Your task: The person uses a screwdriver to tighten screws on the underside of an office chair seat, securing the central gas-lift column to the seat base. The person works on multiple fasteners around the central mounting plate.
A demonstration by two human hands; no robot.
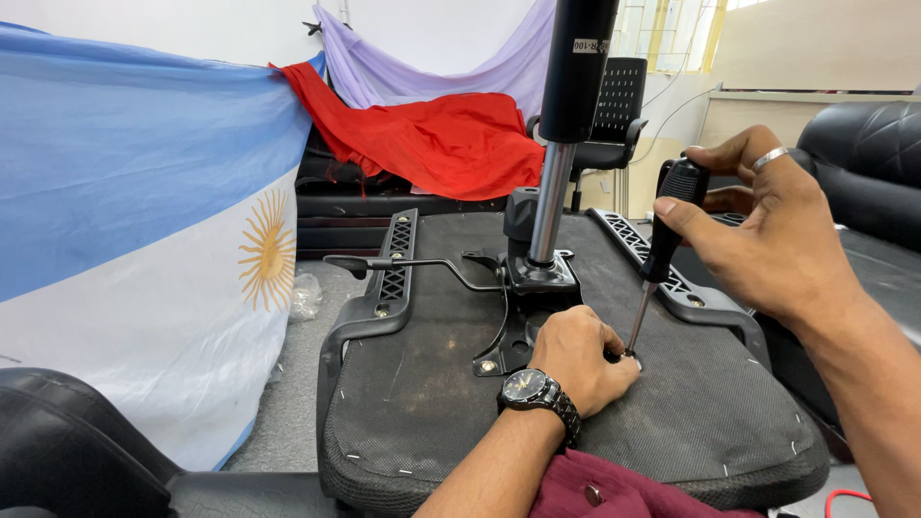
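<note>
Screwdriver (662, 254) upright just right of gas cylinder (556, 192), tip down at chair seat underside (432, 403). Right hand (767, 230) grip closed round black handle; left hand (576, 360) grip pinched narrow at shaft tip. Screwdriver judged light, stiff; ribbed handle best hold, steel shaft slippery. Seat bulky, fabric soft. Screw hidden under left fingers; cylinder top cut off; plate (523, 317) bolts small, hard to make out.
</note>
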